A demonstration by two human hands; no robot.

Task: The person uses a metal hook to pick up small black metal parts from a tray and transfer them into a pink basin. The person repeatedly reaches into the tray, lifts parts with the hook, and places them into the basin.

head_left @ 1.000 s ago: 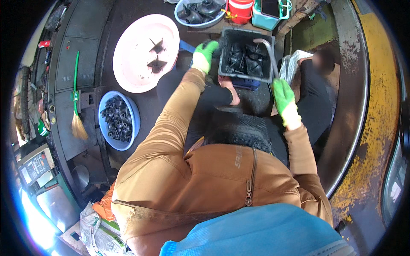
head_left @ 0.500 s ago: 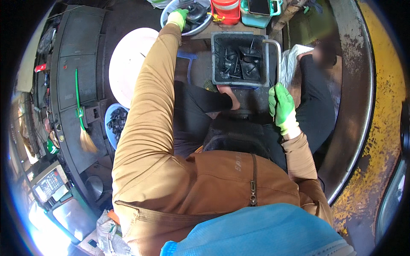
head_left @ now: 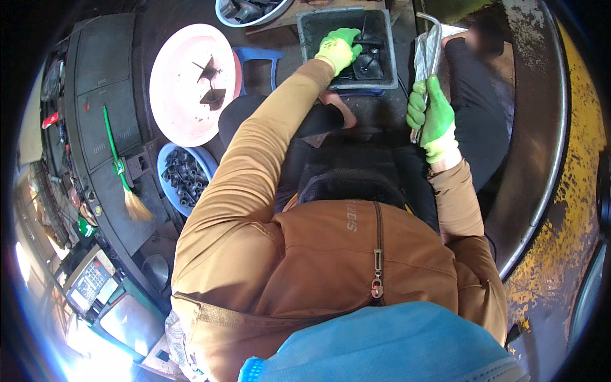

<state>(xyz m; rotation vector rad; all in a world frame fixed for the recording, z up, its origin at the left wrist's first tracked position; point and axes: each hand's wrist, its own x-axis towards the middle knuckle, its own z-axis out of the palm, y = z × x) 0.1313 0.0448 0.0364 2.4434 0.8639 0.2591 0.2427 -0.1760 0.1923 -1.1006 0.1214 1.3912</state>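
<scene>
My left hand (head_left: 340, 51), in a green and yellow-green glove, is over the dark grey bin (head_left: 305, 79). Its fingers curl down at the black parts (head_left: 368, 62) inside; whether a part is between the fingertips is hidden by the glove. My right hand (head_left: 434, 113), gloved the same way, is closed around a bent metal rod (head_left: 436, 54). The rod stands up past the fingers and hooks over at its top, to the right of the bin. Its lower end shows below the hand.
Left of the bin are a blue stool (head_left: 258, 54) and a pink basin (head_left: 167, 95) holding a few dark pieces. A blue basin (head_left: 207, 162) of small black parts sits nearer. Another bowl (head_left: 251, 22) is at the far edge. A metal rim (head_left: 552, 172) curves along the right.
My left hand has left the far bowl and come right and nearer, into the grey bin. My right hand still holds the rod. Dark pieces in the pink basin now show, uncovered by my arm.
</scene>
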